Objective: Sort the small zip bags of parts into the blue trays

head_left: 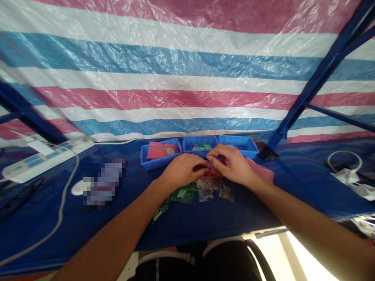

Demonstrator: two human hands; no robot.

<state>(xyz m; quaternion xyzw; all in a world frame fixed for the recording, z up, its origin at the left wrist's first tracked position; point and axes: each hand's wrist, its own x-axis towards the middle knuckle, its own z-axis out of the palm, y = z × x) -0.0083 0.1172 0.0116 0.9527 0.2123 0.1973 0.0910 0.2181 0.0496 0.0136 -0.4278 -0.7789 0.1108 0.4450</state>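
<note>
Forearms converge over the worktop (pixel 293 183). Left hand (pixel 181 171) and right hand (pixel 233 166) meet, fingertips of both pinching a small red bag (pixel 211 172) just in front of the blue trays (pixel 159 160), above green bags (pixel 184 193) and clear bags (pixel 215 191). Judgement: thin film slips, so pinch near its edge, keep it taut and low.

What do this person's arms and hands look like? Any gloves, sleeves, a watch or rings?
Both are bare. The left hand and the right hand wear no gloves, and no ring shows on the fingers in view. The left forearm and the right forearm carry no sleeve, watch or band as far up as the picture reaches.
</note>
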